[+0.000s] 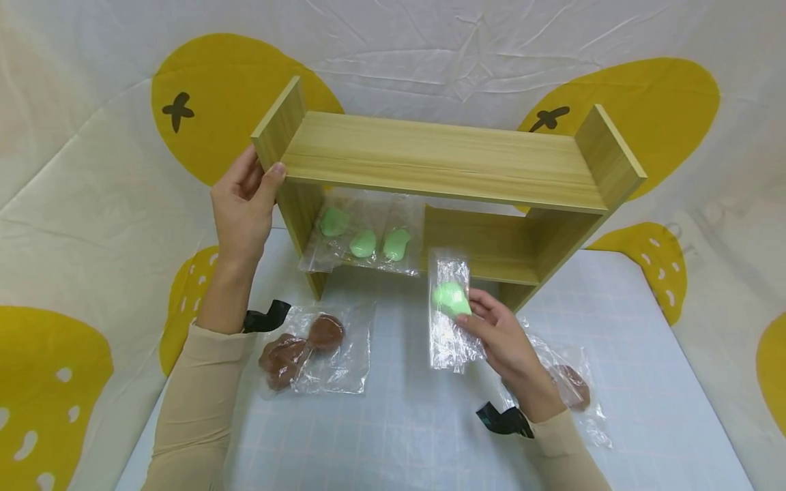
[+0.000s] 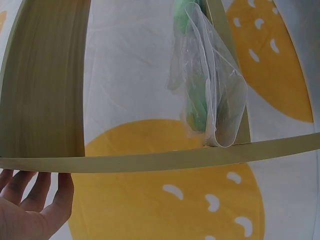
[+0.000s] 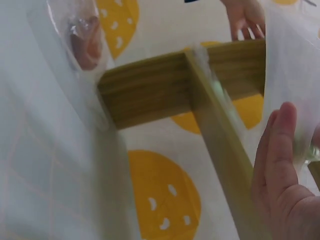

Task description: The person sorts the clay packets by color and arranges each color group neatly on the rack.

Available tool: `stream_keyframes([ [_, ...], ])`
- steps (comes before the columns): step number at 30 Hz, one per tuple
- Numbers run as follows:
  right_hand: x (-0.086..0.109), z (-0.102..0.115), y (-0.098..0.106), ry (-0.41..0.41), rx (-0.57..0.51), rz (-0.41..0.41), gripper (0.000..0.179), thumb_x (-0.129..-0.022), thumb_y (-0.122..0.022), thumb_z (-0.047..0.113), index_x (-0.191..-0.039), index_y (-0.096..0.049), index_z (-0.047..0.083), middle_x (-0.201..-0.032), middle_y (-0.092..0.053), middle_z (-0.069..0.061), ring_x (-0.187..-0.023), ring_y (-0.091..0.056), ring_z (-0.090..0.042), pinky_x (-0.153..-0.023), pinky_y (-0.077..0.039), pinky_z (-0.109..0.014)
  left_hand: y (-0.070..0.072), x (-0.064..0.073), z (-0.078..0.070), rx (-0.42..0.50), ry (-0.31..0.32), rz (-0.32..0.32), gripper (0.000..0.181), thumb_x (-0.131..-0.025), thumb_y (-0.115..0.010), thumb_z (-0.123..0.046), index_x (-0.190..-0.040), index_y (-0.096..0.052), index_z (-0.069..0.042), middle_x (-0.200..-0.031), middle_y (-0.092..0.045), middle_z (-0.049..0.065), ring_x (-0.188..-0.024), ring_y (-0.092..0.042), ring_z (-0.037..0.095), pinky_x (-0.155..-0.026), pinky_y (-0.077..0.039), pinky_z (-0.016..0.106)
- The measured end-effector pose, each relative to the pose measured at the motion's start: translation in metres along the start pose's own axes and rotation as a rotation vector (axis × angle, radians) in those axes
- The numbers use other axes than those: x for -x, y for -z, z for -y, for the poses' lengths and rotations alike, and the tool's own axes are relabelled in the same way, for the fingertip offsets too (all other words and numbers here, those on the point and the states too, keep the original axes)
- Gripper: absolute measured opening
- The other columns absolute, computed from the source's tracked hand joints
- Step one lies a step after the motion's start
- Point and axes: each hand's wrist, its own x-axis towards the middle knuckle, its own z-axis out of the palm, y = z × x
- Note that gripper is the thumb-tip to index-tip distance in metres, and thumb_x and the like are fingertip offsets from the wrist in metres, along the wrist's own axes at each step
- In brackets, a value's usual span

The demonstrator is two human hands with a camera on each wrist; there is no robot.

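Observation:
My left hand (image 1: 242,204) grips the left side panel of a small two-tier wooden shelf (image 1: 442,160), thumb at its front edge. In the left wrist view, its fingers (image 2: 60,200) reach the panel's outer side. With my right hand (image 1: 506,341) I pinch a clear plastic bag (image 1: 447,341) holding a light green lump (image 1: 451,299), in front of the lower board. Other clear bags (image 1: 408,204) with green lumps (image 1: 363,243) lie on the left part of that board, overhanging its front edge. The right wrist view shows the held bag (image 3: 292,65) only partly.
On the pale checked tabletop (image 1: 393,443), a clear bag with brown lumps (image 1: 325,332) lies front left of the shelf. Another bag with a brown lump (image 1: 571,385) lies right, partly behind my right forearm. A white cloth with yellow shapes (image 1: 239,82) hangs behind.

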Motion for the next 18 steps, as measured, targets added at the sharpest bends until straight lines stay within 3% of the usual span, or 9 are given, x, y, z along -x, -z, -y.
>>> stream_keyframes([
  [7, -0.009, -0.003, -0.006, -0.013, -0.186, -0.004, 0.038, -0.096, -0.058, -0.007, -0.133, -0.046, -0.009, -0.108, -0.067, -0.008, -0.086, -0.062, -0.011, -0.071, -0.054, -0.019, 0.0, 0.0, 0.001, 0.009, 0.005, -0.005, 0.041, -0.092, -0.073, -0.007, -0.133, -0.067, -0.012, -0.129, -0.066, 0.012, -0.113, -0.065, 0.027, -0.093, -0.054, 0.035],
  [12, -0.013, -0.004, -0.008, -0.039, -0.208, -0.019, 0.032, -0.097, -0.056, -0.005, -0.128, -0.049, -0.009, -0.1, -0.066, -0.005, -0.08, -0.059, -0.009, -0.066, -0.052, -0.017, 0.001, 0.0, 0.001, 0.008, 0.003, -0.011, 0.04, -0.092, -0.072, -0.007, -0.132, -0.067, -0.011, -0.128, -0.066, 0.012, -0.113, -0.065, 0.027, -0.092, -0.054, 0.035],
  [16, -0.017, -0.005, -0.009, -0.081, -0.24, -0.005, 0.021, -0.1, -0.056, 0.003, -0.12, -0.055, -0.002, -0.098, -0.063, -0.003, -0.08, -0.059, -0.009, -0.064, -0.052, -0.018, 0.0, 0.0, 0.001, 0.008, 0.001, -0.011, 0.041, -0.092, -0.072, -0.007, -0.132, -0.067, -0.011, -0.128, -0.066, 0.012, -0.113, -0.065, 0.027, -0.092, -0.054, 0.035],
  [18, -0.019, -0.006, -0.01, -0.115, -0.268, 0.001, 0.017, -0.101, -0.057, 0.008, -0.116, -0.056, 0.002, -0.092, -0.061, -0.001, -0.071, -0.056, -0.007, -0.056, -0.048, -0.017, 0.0, 0.0, 0.001, 0.006, 0.001, -0.009, 0.041, -0.092, -0.072, -0.007, -0.133, -0.067, -0.012, -0.129, -0.066, 0.012, -0.114, -0.065, 0.027, -0.093, -0.054, 0.035],
])
